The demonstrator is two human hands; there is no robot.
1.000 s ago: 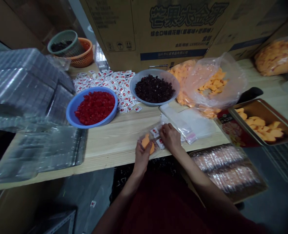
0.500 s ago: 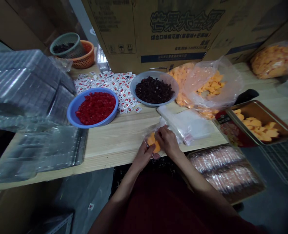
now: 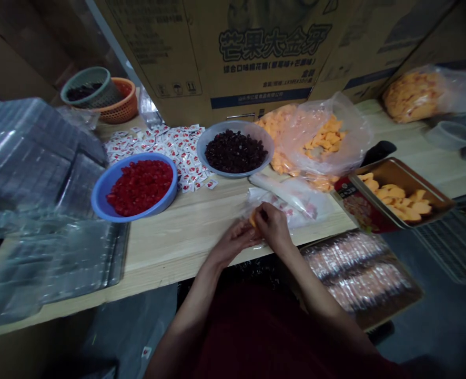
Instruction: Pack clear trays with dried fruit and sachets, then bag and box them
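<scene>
My left hand (image 3: pixel 236 238), palm partly turned up, is curled around a small clear plastic bag that holds an orange candy piece (image 3: pixel 253 218). Bent over the same piece, the fingers of my right hand (image 3: pixel 273 227) pinch at the bag's upper part; the exact grip is hidden. Most of the candy is covered by the fingers. Just beyond my right hand lie flat clear bags (image 3: pixel 320 202) and a rolled stack of plastic sleeves (image 3: pixel 282 193). Both hands are above the front edge of the wooden table (image 3: pixel 178 231).
A blue bowl of red candies (image 3: pixel 140 187) and a bowl of dark dried fruit (image 3: pixel 236 151) stand behind, near scattered small sachets (image 3: pixel 165 150). Right are an open bag of orange pieces (image 3: pixel 325 139) and a tin (image 3: pixel 434 184). Clear plastic trays (image 3: pixel 36 158) are stacked left.
My left hand has turned and my right fingers have closed over the orange piece, so less of it shows. The view has shifted slightly right.
</scene>
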